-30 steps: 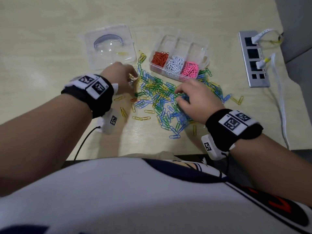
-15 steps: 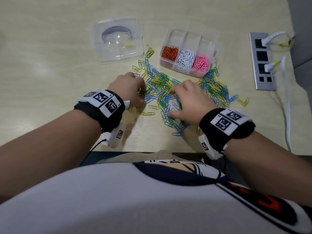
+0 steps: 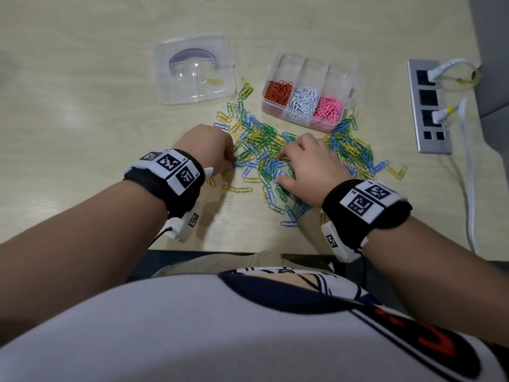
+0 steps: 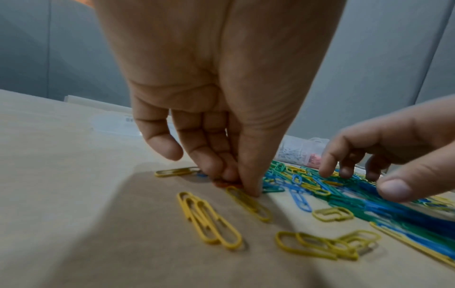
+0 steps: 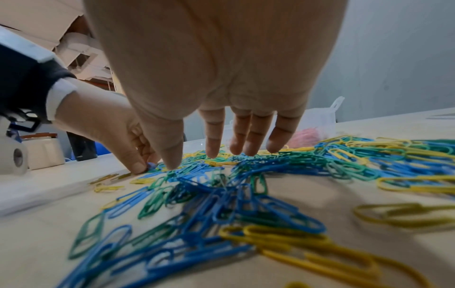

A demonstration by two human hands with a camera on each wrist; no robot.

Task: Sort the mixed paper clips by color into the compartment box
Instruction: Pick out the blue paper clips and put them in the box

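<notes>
Fingertips (image 4: 248, 187) of left hand (image 3: 209, 150) pinch an orange clip (image 4: 225, 184) beside the loose pile (image 3: 292, 161), likely for sorting; right hand (image 3: 308, 166) spread wide over the pile

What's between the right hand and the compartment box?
Head view: loose blue, green and yellow paper clips fill the table stretch between the right hand and the compartment box; nothing else shows there.

Soft, even overhead light; faint shadows under the hands (image 3: 305, 164); wrist views blurred and edge-warped.
</notes>
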